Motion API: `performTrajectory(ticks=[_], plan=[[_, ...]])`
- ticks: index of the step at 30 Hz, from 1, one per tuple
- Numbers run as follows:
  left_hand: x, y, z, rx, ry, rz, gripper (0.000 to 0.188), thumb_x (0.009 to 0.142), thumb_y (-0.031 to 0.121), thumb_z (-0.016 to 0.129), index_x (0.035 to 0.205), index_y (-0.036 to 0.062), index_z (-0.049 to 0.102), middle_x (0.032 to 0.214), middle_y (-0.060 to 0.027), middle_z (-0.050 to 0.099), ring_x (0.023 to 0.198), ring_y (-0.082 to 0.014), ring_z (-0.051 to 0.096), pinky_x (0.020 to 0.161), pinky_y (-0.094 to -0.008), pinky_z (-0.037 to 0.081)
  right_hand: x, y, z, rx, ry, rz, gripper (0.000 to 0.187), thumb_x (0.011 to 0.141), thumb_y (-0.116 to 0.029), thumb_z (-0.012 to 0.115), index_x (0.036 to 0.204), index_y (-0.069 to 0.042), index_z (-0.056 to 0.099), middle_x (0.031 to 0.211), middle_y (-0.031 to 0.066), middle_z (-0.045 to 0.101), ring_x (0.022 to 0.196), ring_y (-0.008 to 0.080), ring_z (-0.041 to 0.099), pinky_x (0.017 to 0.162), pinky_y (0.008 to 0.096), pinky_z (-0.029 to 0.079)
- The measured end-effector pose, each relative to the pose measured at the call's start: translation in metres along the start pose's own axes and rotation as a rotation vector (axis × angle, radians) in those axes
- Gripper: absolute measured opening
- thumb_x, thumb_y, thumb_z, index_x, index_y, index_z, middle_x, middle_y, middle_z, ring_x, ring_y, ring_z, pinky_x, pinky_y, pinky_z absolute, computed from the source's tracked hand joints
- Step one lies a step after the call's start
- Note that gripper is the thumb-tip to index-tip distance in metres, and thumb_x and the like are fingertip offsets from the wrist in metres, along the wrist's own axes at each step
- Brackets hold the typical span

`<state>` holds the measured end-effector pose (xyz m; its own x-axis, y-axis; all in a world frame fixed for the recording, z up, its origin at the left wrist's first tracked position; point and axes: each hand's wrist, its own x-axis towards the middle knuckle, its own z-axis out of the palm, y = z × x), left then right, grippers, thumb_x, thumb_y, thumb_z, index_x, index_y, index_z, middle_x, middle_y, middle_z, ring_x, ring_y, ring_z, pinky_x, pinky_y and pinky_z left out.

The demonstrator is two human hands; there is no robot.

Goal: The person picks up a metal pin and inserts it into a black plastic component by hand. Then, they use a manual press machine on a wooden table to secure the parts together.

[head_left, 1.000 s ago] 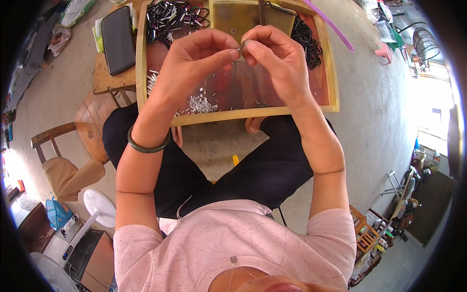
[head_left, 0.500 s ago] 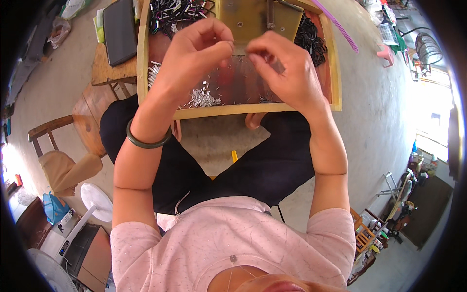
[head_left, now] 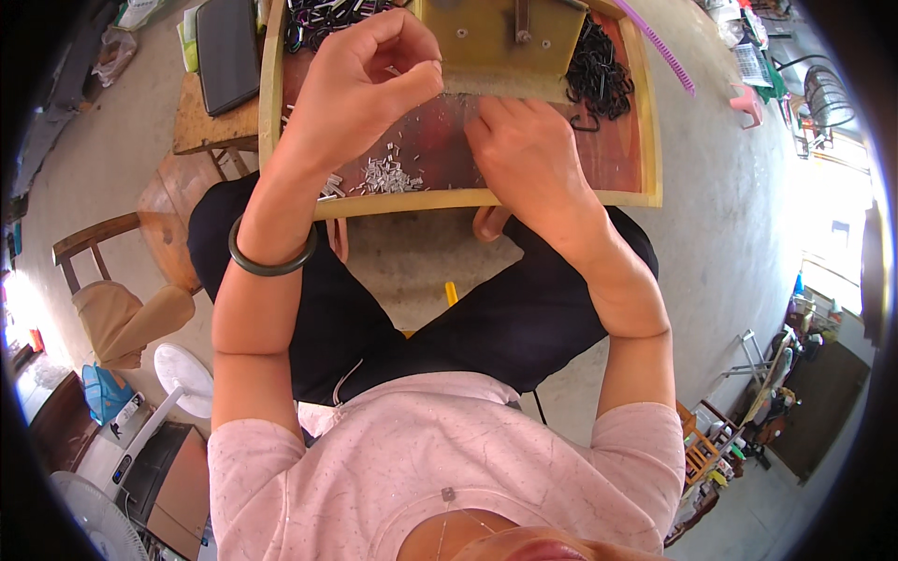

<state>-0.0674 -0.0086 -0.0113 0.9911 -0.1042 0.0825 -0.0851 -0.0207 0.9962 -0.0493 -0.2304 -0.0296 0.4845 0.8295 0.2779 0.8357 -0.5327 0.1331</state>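
Observation:
Over the left part of a shallow wood-edged work tray (head_left: 421,204), my left hand (head_left: 369,89) is raised with thumb and forefinger pinched together. Whatever the pinch holds is too small or hidden to make out. My right hand (head_left: 528,154) is lower, back upward, its fingers curled under near the middle of the tray; their tips are hidden. Between the hands and the near rim lies a heap of tiny silvery tubes (head_left: 387,176). A yellowish metal block (head_left: 491,56) with a dark upright bar stands just beyond both hands. Right of it is a pile of black cord loops (head_left: 599,79).
More dark cords with pale tips (head_left: 323,21) lie at the tray's far left. A black tablet-like device (head_left: 229,61) rests on a wooden stool (head_left: 210,126) to the left. A purple coiled cord (head_left: 659,47) hangs over the right rim. My legs are under the tray.
My right hand has moved down toward the near side and turned, its fingers curling under. My left hand has shifted slightly up and left, away from the right hand.

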Motion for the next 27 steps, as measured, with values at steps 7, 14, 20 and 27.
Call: performTrajectory(ticks=[7,14,20,27], plan=[[-0.003,0.0,0.007,0.218,-0.048,0.079,0.012,0.086,0.007,0.069,0.094,0.0009,0.063,0.079,-0.0007,0.062,0.07,-0.0072,0.057,0.065,-0.0258,0.049,0.007,0.017,0.0,0.183,0.06,0.045,0.012,0.074,-0.009,0.072,0.082,-0.006,0.064,0.081,0.0073,0.059,0.076,0.0281,0.064,0.067,0.0384,0.052],[-0.009,0.001,0.01,0.375,-0.054,0.114,0.019,0.08,0.01,0.07,0.094,-0.0009,0.062,0.078,-0.0078,0.062,0.068,-0.015,0.058,0.066,-0.0295,0.05,0.026,0.018,-0.032,0.319,0.391,-0.048,0.016,0.07,-0.006,0.074,0.08,-0.005,0.061,0.08,0.0059,0.055,0.074,0.0259,0.059,0.067,0.0369,0.049],[-0.007,0.001,0.012,0.362,-0.036,0.125,0.019,0.081,0.011,0.07,0.095,-0.0005,0.063,0.078,-0.0075,0.062,0.07,-0.0159,0.059,0.067,-0.0302,0.05,0.027,0.019,-0.032,0.257,0.346,-0.061,0.018,0.069,-0.008,0.074,0.081,-0.005,0.061,0.081,0.0056,0.053,0.076,0.0243,0.058,0.07,0.0357,0.049],[-0.009,0.001,0.01,0.409,-0.1,0.055,0.015,0.085,0.006,0.069,0.098,0.0014,0.063,0.088,0.0012,0.063,0.081,-0.0067,0.056,0.07,-0.0245,0.046,0.026,0.018,-0.028,0.231,0.333,-0.064,0.018,0.07,-0.01,0.073,0.081,-0.007,0.059,0.082,0.0056,0.052,0.077,0.024,0.057,0.071,0.036,0.048]])
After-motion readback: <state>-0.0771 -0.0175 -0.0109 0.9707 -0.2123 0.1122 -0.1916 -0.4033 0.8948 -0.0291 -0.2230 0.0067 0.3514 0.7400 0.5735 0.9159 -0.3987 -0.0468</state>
